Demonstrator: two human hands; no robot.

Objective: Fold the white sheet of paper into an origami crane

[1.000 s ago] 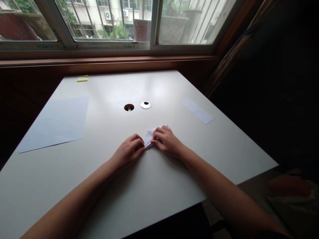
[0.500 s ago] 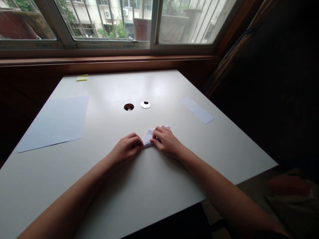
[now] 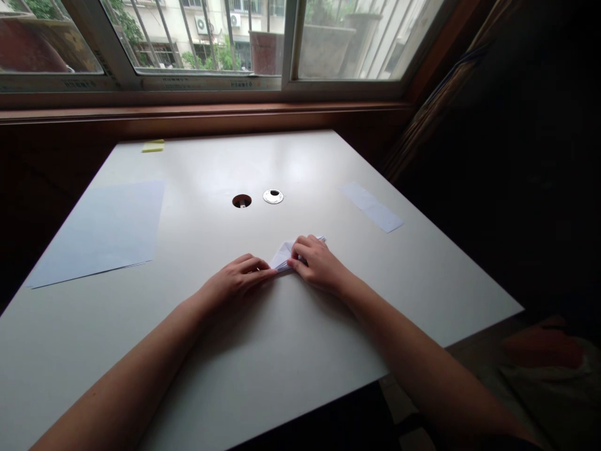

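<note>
A small folded white paper [image 3: 283, 254] lies on the white table [image 3: 263, 351] in front of me, several layers thick along its near edge. My right hand [image 3: 313, 260] is closed over its right part, thumb at the near edge and fingers on top. Part of the paper is hidden under that hand, and one corner sticks out beyond it. My left hand [image 3: 241, 274] pinches the left tip of the paper, its thumb and fingers closed together there.
On the left lie large white sheets [image 3: 103, 228]. A paper strip [image 3: 373, 207] is on the right. Beyond the hands are a cable hole [image 3: 241, 201] and its round cover [image 3: 273, 196]. Yellow sticky notes [image 3: 153, 146] sit near the far left corner, below the window [image 3: 197, 37].
My right hand and the folded paper have shifted slightly to the right. The left fingers have straightened and extended toward the paper's left tip.
</note>
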